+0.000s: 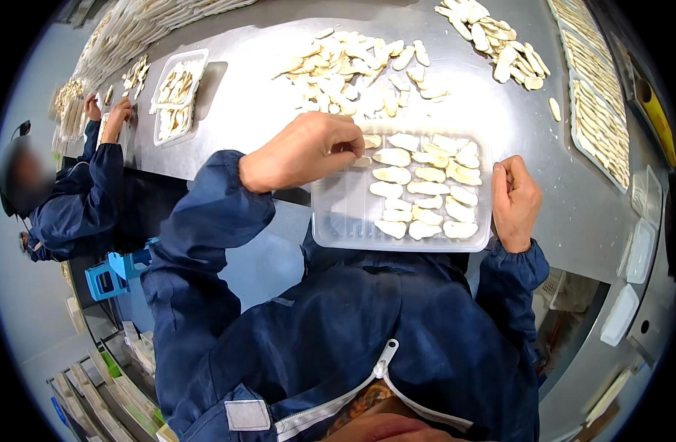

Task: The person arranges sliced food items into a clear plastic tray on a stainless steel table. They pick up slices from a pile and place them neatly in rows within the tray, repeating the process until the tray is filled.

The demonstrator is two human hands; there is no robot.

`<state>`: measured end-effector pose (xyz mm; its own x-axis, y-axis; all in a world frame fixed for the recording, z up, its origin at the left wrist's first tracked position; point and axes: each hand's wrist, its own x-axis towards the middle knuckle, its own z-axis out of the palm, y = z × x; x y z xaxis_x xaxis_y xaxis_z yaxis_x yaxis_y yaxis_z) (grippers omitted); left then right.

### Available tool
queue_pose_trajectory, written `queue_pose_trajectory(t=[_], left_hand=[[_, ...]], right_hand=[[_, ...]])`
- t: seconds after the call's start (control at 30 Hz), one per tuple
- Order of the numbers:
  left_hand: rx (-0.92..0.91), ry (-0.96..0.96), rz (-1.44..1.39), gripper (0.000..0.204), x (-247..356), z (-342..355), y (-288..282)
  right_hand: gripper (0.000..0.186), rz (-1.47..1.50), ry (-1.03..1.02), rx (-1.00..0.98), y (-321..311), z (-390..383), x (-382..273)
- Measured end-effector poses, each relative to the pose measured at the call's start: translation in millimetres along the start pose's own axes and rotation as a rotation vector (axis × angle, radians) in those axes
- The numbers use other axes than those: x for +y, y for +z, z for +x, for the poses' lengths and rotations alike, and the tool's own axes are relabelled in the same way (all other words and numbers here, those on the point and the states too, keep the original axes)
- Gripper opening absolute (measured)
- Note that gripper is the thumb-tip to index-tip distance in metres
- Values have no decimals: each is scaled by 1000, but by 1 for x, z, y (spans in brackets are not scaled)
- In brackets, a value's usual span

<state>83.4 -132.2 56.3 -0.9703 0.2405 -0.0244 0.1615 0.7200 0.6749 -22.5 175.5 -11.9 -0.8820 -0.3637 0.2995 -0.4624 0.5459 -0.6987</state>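
Observation:
A translucent ribbed plastic tray (342,217) rests at the table's near edge in front of me, with pale sliced pieces, apparently mushroom, lying in rows over most of it; its left part shows bare ribs. My left hand (308,147) is over the tray's upper-left corner, thumb and finger pinched on a pale slice (362,161). My right hand (516,199) is closed on the tray's right edge, fingers curled at the rim. Beyond the tray lies a loose pile of slices (330,74).
The steel table (235,118) holds another pile (507,59), filled trays (596,118) at right, two small containers (172,121) and stacked trays (124,29) at left. A co-worker (72,206) handles slices at the left, near a blue stool (106,280). Empty lids (636,250) sit at far right.

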Motion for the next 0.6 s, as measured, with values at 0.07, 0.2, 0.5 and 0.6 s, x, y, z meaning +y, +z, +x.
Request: queue_pose_trajectory(t=[0.07, 0.2, 0.5, 0.6], left_hand=[[44, 27, 86, 9, 2, -2, 6], [210, 139, 274, 10, 3, 7, 2], [64, 203, 405, 22, -35, 73, -4], [73, 247, 420, 24, -41, 78, -4]], right_hand=[[14, 10, -5, -1, 1, 0, -1], [14, -5, -16, -1, 2, 1, -1], [14, 39, -6, -1, 1, 0, -4], [14, 12, -3, -4, -1, 1, -4]])
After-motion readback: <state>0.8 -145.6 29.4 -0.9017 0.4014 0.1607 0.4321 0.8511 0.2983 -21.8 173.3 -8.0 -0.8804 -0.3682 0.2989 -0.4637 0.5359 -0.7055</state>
